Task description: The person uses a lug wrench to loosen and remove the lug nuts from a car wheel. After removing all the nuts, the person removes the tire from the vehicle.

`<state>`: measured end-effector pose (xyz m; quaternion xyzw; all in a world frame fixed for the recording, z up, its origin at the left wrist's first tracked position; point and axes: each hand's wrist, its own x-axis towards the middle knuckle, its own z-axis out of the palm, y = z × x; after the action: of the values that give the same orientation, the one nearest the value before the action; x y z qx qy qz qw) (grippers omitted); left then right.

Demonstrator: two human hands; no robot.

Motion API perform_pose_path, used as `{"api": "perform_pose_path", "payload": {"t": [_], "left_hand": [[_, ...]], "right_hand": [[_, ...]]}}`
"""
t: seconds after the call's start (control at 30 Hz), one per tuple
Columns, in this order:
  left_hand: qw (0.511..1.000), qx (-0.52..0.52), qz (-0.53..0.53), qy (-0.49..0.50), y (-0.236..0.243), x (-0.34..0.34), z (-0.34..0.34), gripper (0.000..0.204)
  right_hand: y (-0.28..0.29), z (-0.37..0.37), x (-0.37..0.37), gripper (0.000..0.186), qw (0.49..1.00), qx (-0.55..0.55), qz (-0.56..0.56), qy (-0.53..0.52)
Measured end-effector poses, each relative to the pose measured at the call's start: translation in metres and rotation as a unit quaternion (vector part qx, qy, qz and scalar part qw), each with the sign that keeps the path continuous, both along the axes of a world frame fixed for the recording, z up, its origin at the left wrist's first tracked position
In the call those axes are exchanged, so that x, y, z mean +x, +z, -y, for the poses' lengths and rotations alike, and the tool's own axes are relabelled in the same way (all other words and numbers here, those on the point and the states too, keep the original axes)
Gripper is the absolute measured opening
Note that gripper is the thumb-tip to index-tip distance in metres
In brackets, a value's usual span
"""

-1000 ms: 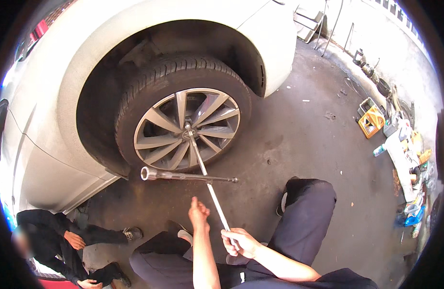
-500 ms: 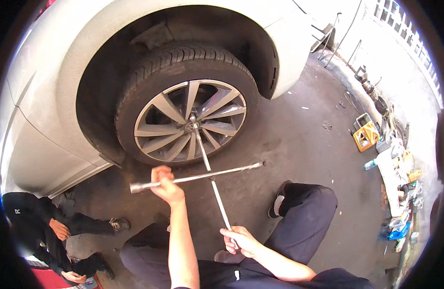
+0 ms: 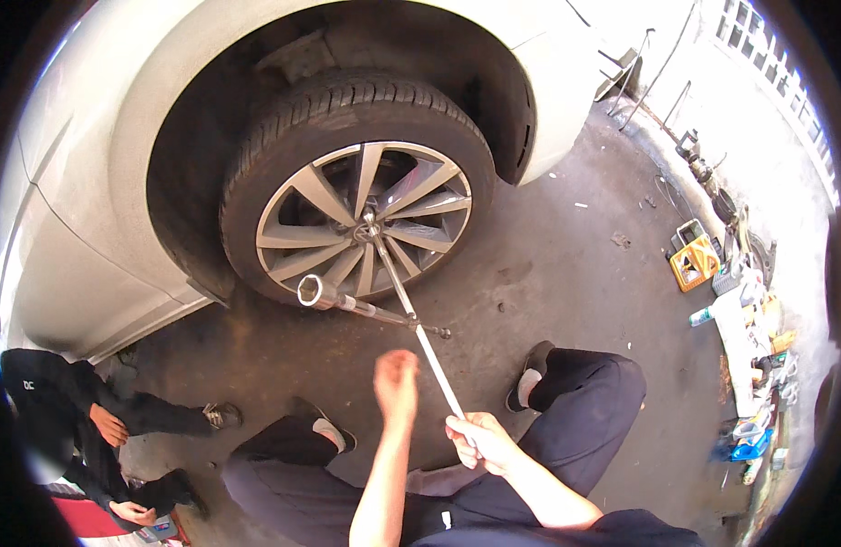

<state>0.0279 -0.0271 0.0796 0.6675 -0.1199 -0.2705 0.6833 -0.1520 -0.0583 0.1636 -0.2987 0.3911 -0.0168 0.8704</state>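
Note:
A chrome four-way lug wrench (image 3: pixel 404 296) reaches from the wheel (image 3: pixel 479 173) toward me, its far end at a lug position beside the hub centre. My right hand (image 3: pixel 482 441) is closed around the near end of its long bar. The cross bar is turned, with one large socket (image 3: pixel 313 291) facing up toward me on the left and the other end pointing away on the right. My left hand (image 3: pixel 397 387) is off the wrench, left of the long bar and below the cross bar; its fingers look curled but are smeared by motion.
A white car body (image 3: pixel 83 173) arches over the wheel. At lower left another person (image 3: pixel 101 419) in black sits with hands resting near the knees. Along the right wall (image 3: pixel 776 155) lie a yellow jug (image 3: pixel 695 264), a spray can (image 3: pixel 701 315) and several tools and bottles. My knees flank the wrench.
My left hand has left the cross bar and moved right and nearer to me. The wrench has rotated, swinging the large socket up and round. My right hand still grips the near end.

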Motion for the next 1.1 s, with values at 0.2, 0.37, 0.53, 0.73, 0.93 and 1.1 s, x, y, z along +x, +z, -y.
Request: {"api": "perform_pose_path", "payload": {"t": [0.2, 0.37, 0.53, 0.73, 0.93, 1.1], "left_hand": [[0.969, -0.076, 0.232, 0.034, 0.155, 0.07, 0.036, 0.018], [0.909, -0.082, 0.353, 0.204, 0.088, 0.105, 0.033, 0.031], [0.943, 0.06, -0.304, 0.121, -0.112, 0.079, 0.012, 0.076], [0.879, 0.202, -0.279, -0.33, -0.08, -0.025, 0.006, 0.076], [0.99, 0.03, -0.098, 0.093, 0.01, 0.013, -0.037, 0.046], [0.975, -0.07, 0.204, 0.055, 0.117, 0.044, 0.004, 0.032]], "right_hand": [[0.006, -0.014, 0.012, 0.028, 1.0, -0.028, -0.011, 0.001], [0.012, -0.011, 0.006, 0.027, 0.999, -0.049, -0.017, 0.002], [0.007, -0.039, 0.028, 0.024, 0.994, -0.094, 0.013, 0.062], [-0.028, -0.055, 0.029, 0.03, 0.995, -0.067, 0.048, 0.053], [-0.036, -0.057, 0.033, 0.032, 0.999, -0.035, 0.024, 0.03], [-0.039, -0.056, 0.035, 0.033, 0.996, -0.074, 0.027, 0.038]]}}
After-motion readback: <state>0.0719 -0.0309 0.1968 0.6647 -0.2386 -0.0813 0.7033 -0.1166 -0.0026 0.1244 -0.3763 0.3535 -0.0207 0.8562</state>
